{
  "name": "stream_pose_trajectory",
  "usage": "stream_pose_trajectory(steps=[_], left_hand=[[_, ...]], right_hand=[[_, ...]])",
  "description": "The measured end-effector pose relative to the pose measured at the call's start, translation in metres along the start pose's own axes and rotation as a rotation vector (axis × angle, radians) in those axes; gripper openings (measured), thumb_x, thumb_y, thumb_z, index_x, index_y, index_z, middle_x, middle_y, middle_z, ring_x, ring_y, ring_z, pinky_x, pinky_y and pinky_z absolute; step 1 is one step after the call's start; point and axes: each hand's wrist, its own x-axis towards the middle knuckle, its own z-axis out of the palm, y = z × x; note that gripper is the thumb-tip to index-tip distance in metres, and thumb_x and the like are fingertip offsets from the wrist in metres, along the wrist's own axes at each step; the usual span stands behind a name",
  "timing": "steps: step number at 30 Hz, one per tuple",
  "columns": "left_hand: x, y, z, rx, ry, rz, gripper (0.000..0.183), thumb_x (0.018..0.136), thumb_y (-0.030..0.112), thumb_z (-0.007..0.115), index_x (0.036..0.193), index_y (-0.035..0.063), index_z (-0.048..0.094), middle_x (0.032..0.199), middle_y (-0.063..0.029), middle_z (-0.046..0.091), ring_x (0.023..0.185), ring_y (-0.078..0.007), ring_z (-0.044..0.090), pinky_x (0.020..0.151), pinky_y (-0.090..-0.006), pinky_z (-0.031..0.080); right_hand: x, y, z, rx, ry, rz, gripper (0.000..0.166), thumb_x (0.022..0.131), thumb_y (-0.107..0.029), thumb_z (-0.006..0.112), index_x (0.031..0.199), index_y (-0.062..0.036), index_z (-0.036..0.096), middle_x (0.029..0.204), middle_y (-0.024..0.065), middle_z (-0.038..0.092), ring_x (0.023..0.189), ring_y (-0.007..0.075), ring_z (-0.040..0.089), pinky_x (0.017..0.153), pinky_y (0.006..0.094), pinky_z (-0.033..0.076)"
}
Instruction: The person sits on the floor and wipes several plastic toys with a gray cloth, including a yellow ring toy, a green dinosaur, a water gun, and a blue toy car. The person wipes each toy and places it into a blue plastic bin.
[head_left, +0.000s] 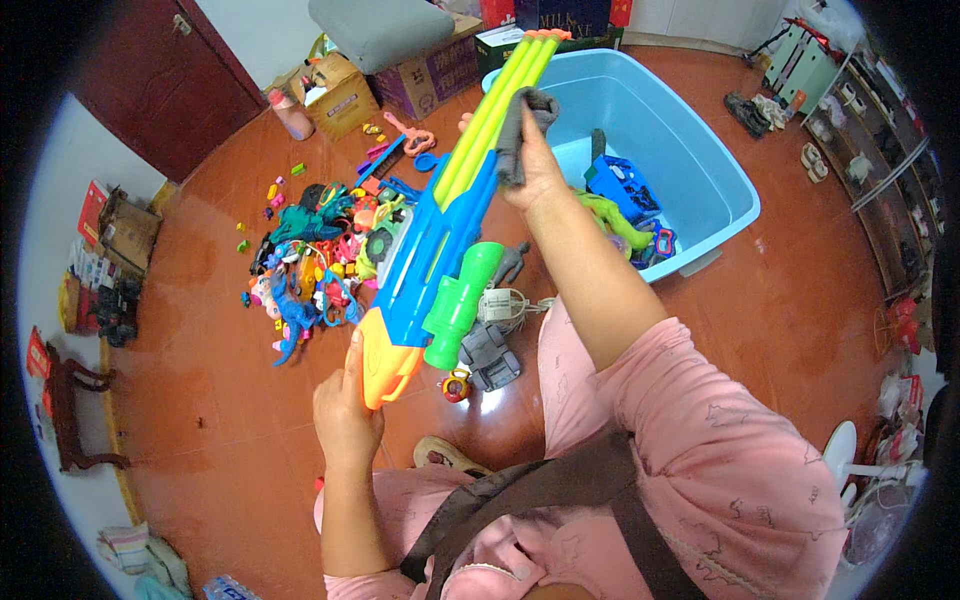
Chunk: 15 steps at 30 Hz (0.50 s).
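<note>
A toy blaster (420, 247) with a blue body, orange rear, green scope (465, 304) and long yellow-green barrels (491, 124) slants across the middle of my view. My left hand (349, 420) grips its orange rear end. Around the barrels, my right hand (536, 169) presses a dark grey cloth (516, 142); most of its fingers are hidden behind them. Beneath the blaster, a large pile of mixed toys (322, 247) covers the floor. Behind my right forearm stands a light-blue plastic tub (705, 150), holding a blue toy case (622, 187) and a green toy figure (615, 217).
On the floor close to me lie a grey toy vehicle (491, 356), a white plug block with cord (502, 304) and a small red-and-yellow toy (455, 386). Cardboard boxes (341, 105) and a pink bottle (290, 116) stand farther back. A shoe rack (870, 150) lines the right side.
</note>
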Motion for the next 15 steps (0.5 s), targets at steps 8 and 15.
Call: stream_pose_trajectory(steps=[8,15], left_hand=[[0.002,-0.013,0.003,0.382,0.063,-0.082,0.068,0.069,0.002,0.061,0.134,0.0099,0.041,0.082,-0.0092,0.054,0.076,-0.0261,0.054,0.070,-0.0378,0.042],[0.005,-0.027,-0.004,0.304,0.092,-0.167,0.082,0.064,0.010,0.072,0.136,0.0091,0.033,0.103,-0.0109,0.054,0.106,-0.0275,0.049,0.104,-0.0442,0.023]], right_hand=[[0.001,0.001,0.002,-0.133,-0.071,0.001,0.042,0.085,-0.021,0.051,0.119,0.0015,0.046,0.118,0.0184,0.054,0.111,0.0300,0.052,0.099,0.0424,0.039],[0.009,-0.007,-0.005,-0.178,-0.091,-0.091,0.048,0.085,-0.029,0.048,0.118,0.0060,0.048,0.114,0.0198,0.057,0.109,0.0306,0.053,0.100,0.0416,0.037]])
